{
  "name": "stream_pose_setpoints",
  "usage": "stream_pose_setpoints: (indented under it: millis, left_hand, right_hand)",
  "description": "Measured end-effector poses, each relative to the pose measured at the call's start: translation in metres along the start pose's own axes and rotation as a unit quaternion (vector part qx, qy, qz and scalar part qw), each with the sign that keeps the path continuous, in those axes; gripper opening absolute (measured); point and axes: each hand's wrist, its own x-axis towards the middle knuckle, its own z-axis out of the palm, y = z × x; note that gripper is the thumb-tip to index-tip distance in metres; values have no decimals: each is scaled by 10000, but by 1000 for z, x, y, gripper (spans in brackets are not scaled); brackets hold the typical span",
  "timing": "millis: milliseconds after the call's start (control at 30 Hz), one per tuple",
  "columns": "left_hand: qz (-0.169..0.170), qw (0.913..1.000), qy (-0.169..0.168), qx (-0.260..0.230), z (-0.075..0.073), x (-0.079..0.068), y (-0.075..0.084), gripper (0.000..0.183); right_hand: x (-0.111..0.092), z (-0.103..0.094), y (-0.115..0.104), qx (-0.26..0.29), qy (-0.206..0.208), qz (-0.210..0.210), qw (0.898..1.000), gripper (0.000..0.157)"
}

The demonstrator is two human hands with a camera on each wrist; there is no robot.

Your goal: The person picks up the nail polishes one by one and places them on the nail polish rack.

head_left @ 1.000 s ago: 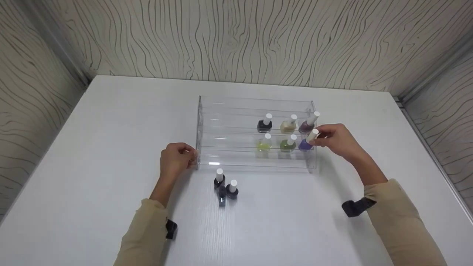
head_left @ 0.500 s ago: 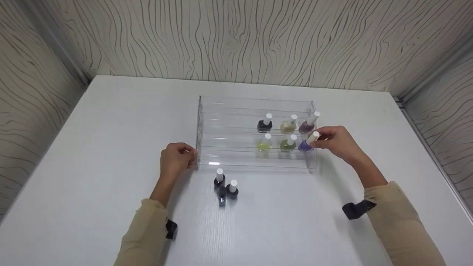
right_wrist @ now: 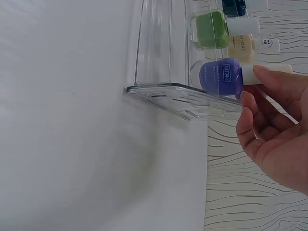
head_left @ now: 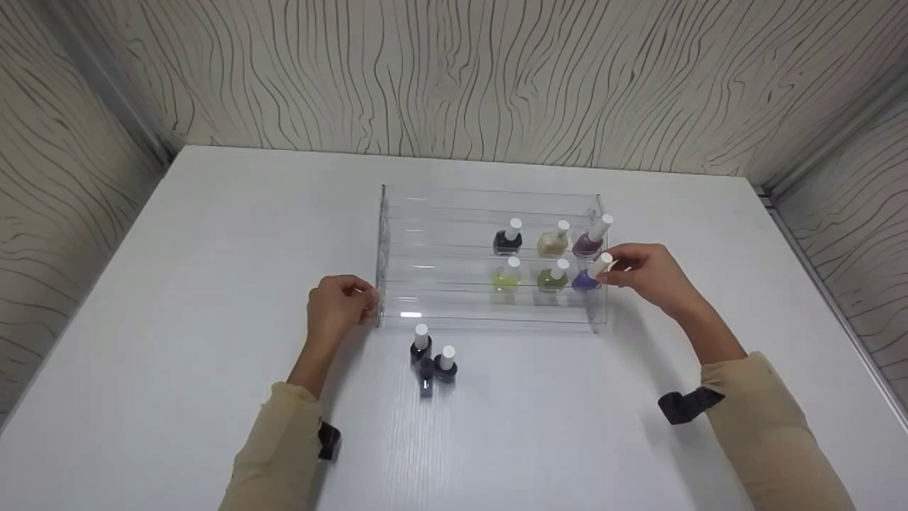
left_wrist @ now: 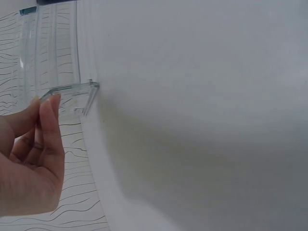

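Observation:
A clear acrylic rack with stepped tiers stands on the white table. My left hand pinches the rack's left side panel between thumb and fingers. At the opposite end, my right hand holds the white cap of a purple nail polish bottle, which sits at the right end of a lower tier. Beside it stand a green bottle and a yellow bottle. On the tier behind are a dark bottle, a cream bottle and a mauve bottle.
Three dark nail polish bottles are grouped on the table in front of the rack's left part: one white-capped, another white-capped, and a dark-capped bottle. A patterned wall rises behind the table.
My right hand and the cap of the purple bottle have shifted very slightly right and down. My left hand stays at the rack's left side.

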Motion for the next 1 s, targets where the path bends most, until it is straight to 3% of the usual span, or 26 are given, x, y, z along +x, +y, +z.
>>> stream_pose_setpoints:
  millis: [500, 1000]
  left_hand:
    - [28, 10000, -2, -45, -1, 0, 0, 6]
    - [-75, 10000, -30, -3, 1, 1, -1, 6]
  right_hand:
    - [-9, -2, 2, -56, 129, -68, 9999, 28]
    - [-22, 4, 8, 111, -139, 22, 9998, 26]
